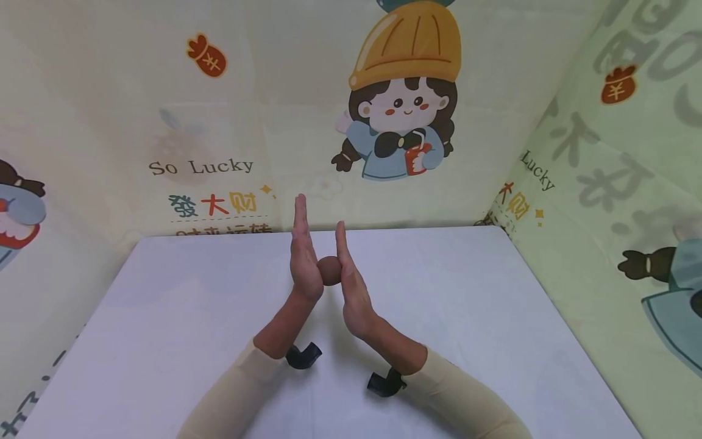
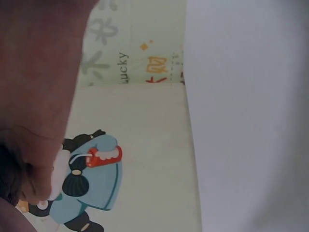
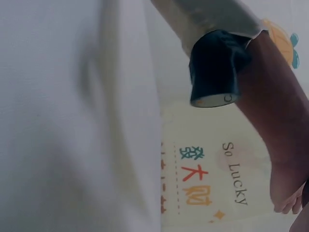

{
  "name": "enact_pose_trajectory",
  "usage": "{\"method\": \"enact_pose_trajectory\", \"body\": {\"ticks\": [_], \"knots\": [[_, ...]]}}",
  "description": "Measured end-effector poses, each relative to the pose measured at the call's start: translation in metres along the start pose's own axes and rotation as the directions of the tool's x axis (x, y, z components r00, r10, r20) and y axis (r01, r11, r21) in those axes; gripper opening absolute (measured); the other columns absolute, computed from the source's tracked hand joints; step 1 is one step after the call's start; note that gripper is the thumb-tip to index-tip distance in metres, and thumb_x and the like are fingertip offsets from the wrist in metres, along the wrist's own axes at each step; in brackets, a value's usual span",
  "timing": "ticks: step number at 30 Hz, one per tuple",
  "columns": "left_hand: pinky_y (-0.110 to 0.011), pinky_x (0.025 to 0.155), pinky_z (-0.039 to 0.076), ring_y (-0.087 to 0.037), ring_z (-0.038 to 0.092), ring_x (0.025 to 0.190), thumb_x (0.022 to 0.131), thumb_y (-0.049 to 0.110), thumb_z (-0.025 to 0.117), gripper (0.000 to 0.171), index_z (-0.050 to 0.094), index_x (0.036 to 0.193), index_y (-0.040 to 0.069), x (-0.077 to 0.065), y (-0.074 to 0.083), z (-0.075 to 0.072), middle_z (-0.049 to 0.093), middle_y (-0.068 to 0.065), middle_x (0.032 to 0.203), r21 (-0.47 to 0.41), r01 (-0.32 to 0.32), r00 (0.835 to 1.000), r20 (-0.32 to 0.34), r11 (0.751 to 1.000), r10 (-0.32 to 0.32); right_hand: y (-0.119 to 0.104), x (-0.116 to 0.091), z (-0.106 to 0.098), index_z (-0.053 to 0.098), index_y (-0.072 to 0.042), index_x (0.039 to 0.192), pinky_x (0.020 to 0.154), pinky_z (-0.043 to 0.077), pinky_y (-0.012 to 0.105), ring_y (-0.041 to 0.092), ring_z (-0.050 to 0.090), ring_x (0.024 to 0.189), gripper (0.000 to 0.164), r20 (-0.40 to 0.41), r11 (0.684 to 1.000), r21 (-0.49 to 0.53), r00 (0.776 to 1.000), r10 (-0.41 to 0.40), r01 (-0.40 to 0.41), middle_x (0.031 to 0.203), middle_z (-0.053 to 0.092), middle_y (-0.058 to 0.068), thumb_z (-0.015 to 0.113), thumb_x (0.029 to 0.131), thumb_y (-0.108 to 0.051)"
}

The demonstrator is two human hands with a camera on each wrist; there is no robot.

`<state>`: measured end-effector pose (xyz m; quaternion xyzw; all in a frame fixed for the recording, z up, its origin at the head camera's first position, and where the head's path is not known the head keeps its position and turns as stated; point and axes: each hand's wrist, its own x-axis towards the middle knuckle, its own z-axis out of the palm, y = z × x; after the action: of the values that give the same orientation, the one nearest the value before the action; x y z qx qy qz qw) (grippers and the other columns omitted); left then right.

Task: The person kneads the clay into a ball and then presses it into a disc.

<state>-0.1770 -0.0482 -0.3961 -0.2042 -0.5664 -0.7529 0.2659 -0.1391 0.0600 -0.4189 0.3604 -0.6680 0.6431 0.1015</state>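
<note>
A small brown ball (image 1: 329, 271) is held between two flat palms over the white table (image 1: 466, 317). My left hand (image 1: 307, 262) presses against its left side with fingers straight and pointing up and away. From the other side my right hand (image 1: 355, 296) touches the ball, its fingers likewise straight. In the left wrist view, the left hand (image 2: 38, 96) fills the left edge, with a dark blurred patch beside it. The right wrist view catches the left forearm (image 3: 275, 101) and part of the left hand (image 3: 287, 193).
A black curved wrist camera (image 1: 303, 356) sits under the left wrist, another black camera (image 1: 386, 383) by the right one. Behind the table hangs a cream cloth (image 1: 296, 110) with cartoon prints and lettering; a similar printed cloth (image 1: 581, 201) stands along the right side.
</note>
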Motion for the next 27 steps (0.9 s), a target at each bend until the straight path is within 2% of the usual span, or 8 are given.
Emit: {"method": "enact_pose_trajectory", "body": {"ticks": [7, 13, 20, 23, 24, 25, 26, 27], "knots": [[-0.038, 0.127, 0.002, -0.015, 0.004, 0.16, 0.11, 0.023, 0.013, 0.061, 0.013, 0.167, -0.002, -0.002, -0.009, -0.006, 0.013, -0.006, 0.175, 0.086, 0.019, 0.998, 0.055, 0.996, -0.024, -0.007, 0.002, -0.001, -0.003, -0.005, 0.167, 0.127, 0.0, 0.041, 0.022, -0.007, 0.161, 0.07, 0.005, 0.999, -0.012, 0.999, -0.047, 0.047, 0.176, -0.007, -0.001, 0.012, 0.115, -0.048], [-0.046, 0.126, -0.001, -0.01, 0.001, 0.16, 0.109, 0.029, 0.014, 0.063, 0.014, 0.169, 0.008, -0.004, -0.019, -0.009, 0.011, -0.002, 0.176, 0.131, 0.046, 0.993, 0.106, 0.99, -0.06, -0.014, 0.007, -0.003, -0.004, -0.006, 0.168, 0.127, -0.001, 0.044, 0.024, -0.007, 0.161, 0.072, 0.01, 0.997, -0.026, 0.997, -0.073, 0.073, 0.176, -0.007, -0.001, 0.013, 0.114, -0.05], [-0.057, 0.124, -0.003, -0.014, -0.005, 0.16, 0.11, 0.03, 0.012, 0.062, 0.011, 0.17, 0.015, -0.016, -0.023, -0.004, 0.004, 0.001, 0.177, 0.153, 0.004, 0.969, 0.242, 0.988, -0.042, -0.019, 0.02, -0.01, -0.004, -0.003, 0.167, 0.126, -0.001, 0.05, 0.023, -0.007, 0.161, 0.082, -0.014, 0.995, -0.056, 0.996, -0.084, 0.083, 0.176, -0.009, 0.005, 0.016, 0.111, -0.059], [-0.059, 0.124, -0.003, -0.014, -0.004, 0.16, 0.11, 0.028, 0.011, 0.062, 0.01, 0.17, 0.014, -0.021, -0.022, -0.001, 0.004, -0.001, 0.177, 0.154, 0.003, 0.962, 0.271, 0.988, -0.045, -0.021, 0.026, -0.013, -0.005, -0.004, 0.167, 0.126, 0.0, 0.052, 0.023, -0.007, 0.161, 0.083, -0.022, 0.994, -0.068, 0.996, -0.084, 0.083, 0.176, -0.01, 0.007, 0.017, 0.11, -0.06], [-0.059, 0.124, -0.002, -0.012, -0.003, 0.16, 0.11, 0.028, 0.011, 0.061, 0.01, 0.171, 0.015, -0.022, -0.021, 0.0, 0.003, 0.0, 0.177, 0.146, 0.015, 0.96, 0.275, 0.989, -0.055, -0.021, 0.028, -0.014, -0.005, -0.004, 0.167, 0.126, 0.001, 0.053, 0.023, -0.006, 0.161, 0.083, -0.022, 0.994, -0.073, 0.996, -0.084, 0.082, 0.176, -0.01, 0.007, 0.017, 0.11, -0.06], [-0.058, 0.124, 0.0, -0.011, 0.015, 0.157, 0.11, 0.027, 0.011, 0.062, 0.01, 0.171, 0.015, -0.024, -0.021, 0.001, 0.004, -0.001, 0.177, 0.137, 0.024, 0.959, 0.277, 0.99, -0.062, -0.022, 0.029, -0.015, -0.005, -0.005, 0.167, 0.126, 0.001, 0.053, 0.023, -0.006, 0.161, 0.082, -0.023, 0.994, -0.08, 0.996, -0.083, 0.081, 0.176, -0.011, 0.006, 0.017, 0.11, -0.06], [-0.057, 0.124, 0.001, -0.009, 0.016, 0.156, 0.111, 0.028, 0.01, 0.061, 0.01, 0.17, 0.015, -0.026, -0.02, 0.001, 0.005, -0.001, 0.177, 0.13, 0.032, 0.958, 0.28, 0.991, -0.068, -0.022, 0.031, -0.016, -0.005, -0.005, 0.168, 0.126, 0.001, 0.054, 0.023, -0.006, 0.161, 0.082, -0.023, 0.993, -0.091, 0.996, -0.08, 0.078, 0.176, -0.011, 0.005, 0.017, 0.11, -0.06], [-0.055, 0.124, 0.003, -0.009, 0.037, 0.145, 0.111, 0.029, 0.01, 0.061, 0.01, 0.17, 0.015, -0.027, -0.019, 0.002, 0.005, -0.001, 0.177, 0.121, 0.041, 0.956, 0.283, 0.992, -0.074, -0.022, 0.032, -0.016, -0.005, -0.006, 0.168, 0.126, 0.001, 0.054, 0.022, -0.006, 0.161, 0.082, -0.026, 0.992, -0.1, 0.997, -0.077, 0.074, 0.176, -0.011, 0.004, 0.017, 0.11, -0.06]]}}
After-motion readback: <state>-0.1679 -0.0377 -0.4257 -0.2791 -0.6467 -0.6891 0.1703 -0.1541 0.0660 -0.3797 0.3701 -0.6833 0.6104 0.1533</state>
